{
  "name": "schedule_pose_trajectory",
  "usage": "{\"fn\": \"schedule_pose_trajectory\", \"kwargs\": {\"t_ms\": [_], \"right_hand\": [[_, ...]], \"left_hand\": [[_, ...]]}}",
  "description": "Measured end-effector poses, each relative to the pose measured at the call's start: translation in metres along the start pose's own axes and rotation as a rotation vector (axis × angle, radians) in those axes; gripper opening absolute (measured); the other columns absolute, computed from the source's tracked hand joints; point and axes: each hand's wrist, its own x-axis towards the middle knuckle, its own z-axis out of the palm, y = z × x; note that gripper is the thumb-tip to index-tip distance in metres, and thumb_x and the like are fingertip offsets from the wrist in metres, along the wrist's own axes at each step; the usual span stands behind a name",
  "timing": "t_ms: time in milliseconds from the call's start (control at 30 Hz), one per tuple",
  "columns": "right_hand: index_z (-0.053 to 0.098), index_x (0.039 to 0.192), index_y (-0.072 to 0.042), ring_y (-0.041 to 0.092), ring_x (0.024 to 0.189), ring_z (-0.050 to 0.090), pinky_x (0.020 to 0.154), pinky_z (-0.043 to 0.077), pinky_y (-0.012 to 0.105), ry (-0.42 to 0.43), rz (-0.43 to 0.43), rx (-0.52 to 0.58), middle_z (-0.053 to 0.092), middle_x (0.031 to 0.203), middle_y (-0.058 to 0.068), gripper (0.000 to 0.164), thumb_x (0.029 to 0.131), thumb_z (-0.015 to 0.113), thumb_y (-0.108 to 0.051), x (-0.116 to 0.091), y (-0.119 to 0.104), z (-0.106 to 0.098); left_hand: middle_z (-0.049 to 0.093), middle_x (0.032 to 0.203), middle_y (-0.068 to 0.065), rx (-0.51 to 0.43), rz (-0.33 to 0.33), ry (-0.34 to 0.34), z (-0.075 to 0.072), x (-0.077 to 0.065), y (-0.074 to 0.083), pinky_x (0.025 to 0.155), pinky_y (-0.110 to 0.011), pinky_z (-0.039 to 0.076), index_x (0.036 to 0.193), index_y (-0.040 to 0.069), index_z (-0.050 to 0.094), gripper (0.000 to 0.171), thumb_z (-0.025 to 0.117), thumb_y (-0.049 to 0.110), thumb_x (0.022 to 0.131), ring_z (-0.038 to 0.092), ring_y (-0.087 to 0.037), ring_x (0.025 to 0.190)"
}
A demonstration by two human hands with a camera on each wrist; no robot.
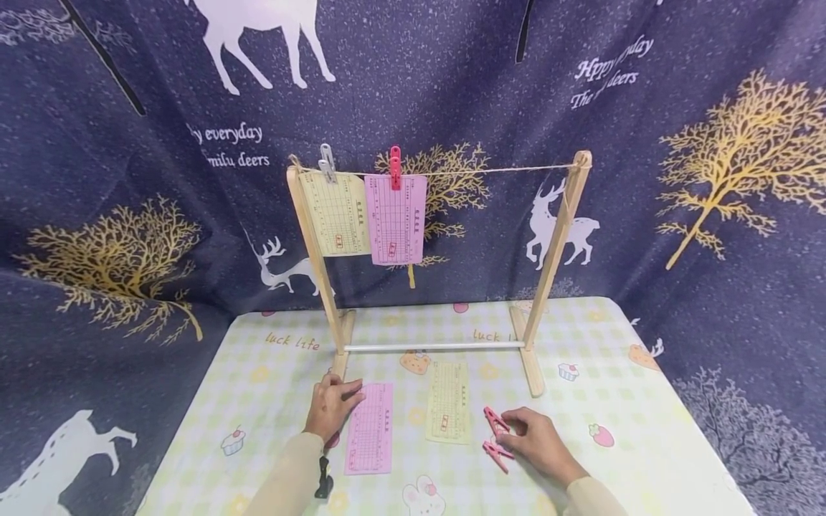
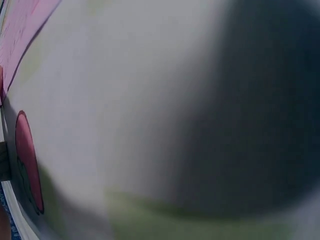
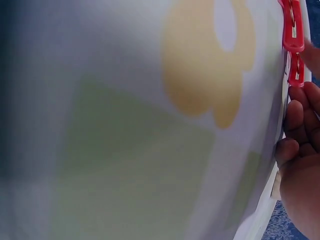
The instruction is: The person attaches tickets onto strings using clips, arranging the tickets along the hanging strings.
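My left hand (image 1: 332, 407) pinches the upper left edge of a pink paper slip (image 1: 370, 430), which lies on the table; in the left wrist view a corner of the pink slip (image 2: 20, 30) shows at the top left. On the right, the thumb and fingers of my right hand (image 1: 538, 438) hold the upper of two pink clothespins (image 1: 495, 420). The lower clothespin (image 1: 497, 456) lies just in front of it. Curled fingers of the right hand (image 3: 302, 125) appear below the clothespins (image 3: 293, 30) in the right wrist view. Between the hands lies a yellow slip (image 1: 448, 401).
Behind the slips stands a wooden rack (image 1: 558, 244) with a string (image 1: 503, 170) across its top. A grey clothespin (image 1: 327, 165) holds a yellow slip (image 1: 335, 215) there, and a red clothespin (image 1: 396, 168) holds a pink slip (image 1: 396, 222). A white rod (image 1: 432, 347) joins the rack's feet.
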Motion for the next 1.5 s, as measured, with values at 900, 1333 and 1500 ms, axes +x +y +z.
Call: {"fn": "schedule_pose_trajectory", "kwargs": {"t_ms": [900,1333,1500], "right_hand": [[0.070,0.111,-0.002,0.010,0.071,0.051,0.063,0.045,0.024,-0.038,0.055,-0.021,0.062,0.083,-0.002,0.042,0.075,0.087,-0.016,0.006,-0.007,-0.010],[0.070,0.108,-0.003,0.005,0.072,0.051,0.061,0.045,0.024,0.028,-0.098,-0.016,0.068,0.090,0.001,0.029,0.081,0.081,-0.009,0.016,-0.023,-0.031],[0.070,0.107,-0.003,0.008,0.074,0.052,0.063,0.046,0.025,0.055,-0.069,-0.033,0.067,0.090,0.001,0.029,0.081,0.081,-0.008,0.020,-0.034,-0.041]], "left_hand": [[0.077,0.091,-0.008,-0.362,0.069,0.051,-0.014,0.016,0.018,0.077,-0.033,0.058,0.103,-0.001,0.077,0.024,0.082,0.003,0.080,0.074,-0.026,0.088],[0.072,0.100,-0.024,-0.701,-0.033,0.071,-0.035,0.030,0.055,0.077,-0.022,0.057,0.108,-0.011,0.071,0.031,0.079,-0.008,0.079,0.074,-0.029,0.092],[0.072,0.098,-0.026,-0.728,-0.027,0.093,-0.051,0.035,0.077,0.075,-0.021,0.057,0.104,-0.014,0.070,0.028,0.079,-0.011,0.078,0.074,-0.017,0.083]]}}
